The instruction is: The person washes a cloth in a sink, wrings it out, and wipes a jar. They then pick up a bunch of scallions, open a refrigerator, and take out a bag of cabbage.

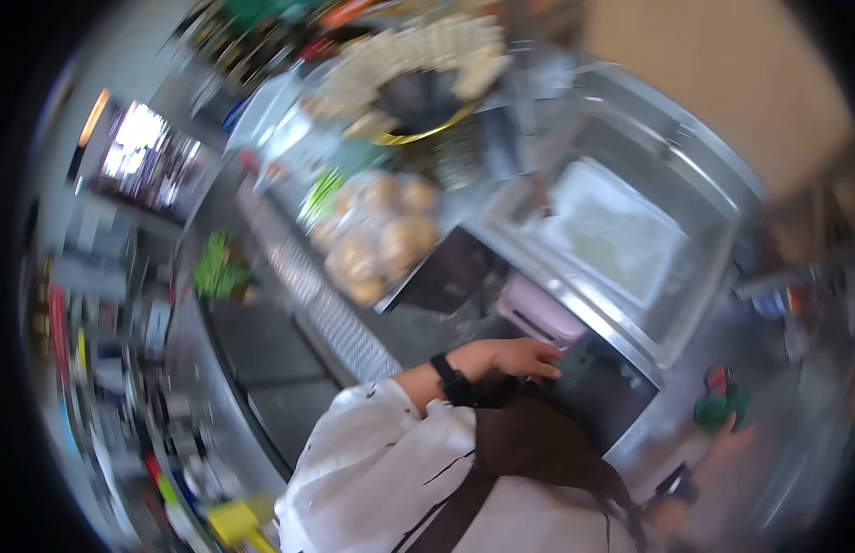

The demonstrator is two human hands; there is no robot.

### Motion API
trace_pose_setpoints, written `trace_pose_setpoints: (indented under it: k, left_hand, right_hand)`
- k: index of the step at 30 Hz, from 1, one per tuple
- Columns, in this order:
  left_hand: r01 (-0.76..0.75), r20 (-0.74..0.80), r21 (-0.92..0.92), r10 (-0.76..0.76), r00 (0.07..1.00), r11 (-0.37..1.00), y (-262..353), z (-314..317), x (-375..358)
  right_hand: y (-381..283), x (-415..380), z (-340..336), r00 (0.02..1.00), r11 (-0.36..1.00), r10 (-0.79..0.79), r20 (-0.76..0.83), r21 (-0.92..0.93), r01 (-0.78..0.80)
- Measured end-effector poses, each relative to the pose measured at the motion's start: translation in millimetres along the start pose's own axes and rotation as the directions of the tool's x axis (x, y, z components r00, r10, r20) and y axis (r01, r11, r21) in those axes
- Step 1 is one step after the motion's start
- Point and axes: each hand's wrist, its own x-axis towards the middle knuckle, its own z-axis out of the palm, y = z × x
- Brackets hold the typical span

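My left hand (524, 358), below a black wristwatch (452, 380), hovers over the front counter edge with its fingers loosely bent and apart. Just beyond those fingertips sits a pink rounded box-like thing (540, 309), beside a dark flat panel (607, 387). At the lower right, my right hand (725, 448) is blurred by motion and wears a dark wristband. Its fingers overlap a small green thing (722, 405) with a red part on top; I cannot tell whether they grip it.
A steel basin (713, 313) holds a white tray (616, 230) of pale liquid. Left of it lie a clear bag of round yellowish items (381, 230) and a dark bowl ringed with pale pieces (423, 97). Leafy greens (220, 267) lie farther left. Crowded shelves (137, 396) line the left.
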Motion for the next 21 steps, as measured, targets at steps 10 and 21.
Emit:
trace_pose_setpoints:
  k: [10, 21]
  left_hand:
    - [0.041, -0.354, -0.237, -0.126, 0.927, 0.971, -146.9, -3.2, -225.3]
    - [0.595, -0.987, 0.056, 0.133, -0.086, 0.802, -222.7, -89.1, -411.5]
  right_hand:
    - [-347.7, -116.4, -172.8, 0.435, 0.341, -0.804, 0.405, 0.914, -0.221]
    - [-560.9, -260.0, -275.3, 0.275, 0.176, -0.941, 0.198, 0.979, -0.102]
